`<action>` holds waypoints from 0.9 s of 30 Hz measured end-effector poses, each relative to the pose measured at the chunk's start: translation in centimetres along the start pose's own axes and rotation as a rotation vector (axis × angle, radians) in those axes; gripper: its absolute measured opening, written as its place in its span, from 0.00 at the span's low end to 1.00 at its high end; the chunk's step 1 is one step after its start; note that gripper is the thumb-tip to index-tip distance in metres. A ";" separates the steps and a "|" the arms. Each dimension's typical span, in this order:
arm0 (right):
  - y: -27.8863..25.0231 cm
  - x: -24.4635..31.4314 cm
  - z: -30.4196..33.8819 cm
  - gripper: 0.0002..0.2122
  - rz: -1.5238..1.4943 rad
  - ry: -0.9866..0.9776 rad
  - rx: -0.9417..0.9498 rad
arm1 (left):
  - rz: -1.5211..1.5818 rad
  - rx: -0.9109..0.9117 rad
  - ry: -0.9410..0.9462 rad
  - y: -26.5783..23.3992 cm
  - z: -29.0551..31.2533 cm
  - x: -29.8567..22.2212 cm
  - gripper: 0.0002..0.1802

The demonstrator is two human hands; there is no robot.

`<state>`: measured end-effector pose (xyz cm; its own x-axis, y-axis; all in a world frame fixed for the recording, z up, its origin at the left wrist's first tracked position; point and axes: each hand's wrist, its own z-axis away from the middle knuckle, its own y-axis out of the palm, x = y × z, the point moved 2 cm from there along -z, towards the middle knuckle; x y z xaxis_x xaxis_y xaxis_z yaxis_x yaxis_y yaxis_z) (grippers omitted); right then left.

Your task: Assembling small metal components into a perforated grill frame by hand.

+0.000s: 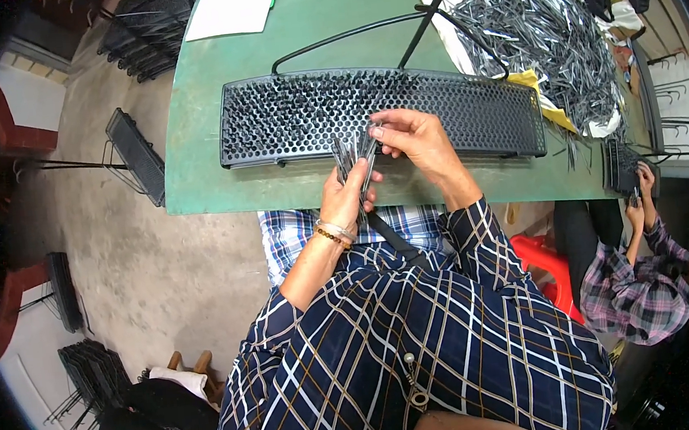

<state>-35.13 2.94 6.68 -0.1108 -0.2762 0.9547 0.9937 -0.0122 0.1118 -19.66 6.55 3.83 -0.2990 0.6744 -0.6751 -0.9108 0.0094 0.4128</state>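
A long black perforated panel [452, 122], its face full of small round holes, lies across the near part of the green table. A bent black rod frame [335, 33] rises behind it. Below its front edge, my left hand [345, 194] is closed around a bundle of thin dark grey strips [347, 155], which fan out upward. My right hand [416, 143] pinches at the upper ends of these strips, over the panel's middle; one thin strip seems to be between its fingertips, partly hidden. The two hands are close together.
A big heap of loose strips [533, 23] lies on white and yellow sacking at the right. White paper [233, 8] with a pen is at the far left of the green table [196, 138]. Another person [637, 286] works at the right, near a red stool [544, 266]. Similar panels [136, 156] stand on the left floor.
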 end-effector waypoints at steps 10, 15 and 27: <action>-0.7 -0.6 1.5 0.13 0.018 -0.043 -0.023 | -0.048 0.004 0.074 0.3 0.3 0.7 0.12; -1.1 -0.9 2.7 0.12 -0.036 -0.053 -0.090 | -0.049 0.025 0.085 1.0 1.1 0.6 0.12; -1.8 -1.3 4.6 0.11 0.019 -0.067 -0.110 | -0.213 0.078 0.104 0.7 1.3 1.5 0.12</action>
<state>-36.90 7.74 6.52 -0.0897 -0.2125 0.9730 0.9912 -0.1145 0.0664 -20.34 8.52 3.87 -0.1335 0.5718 -0.8095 -0.9328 0.2033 0.2975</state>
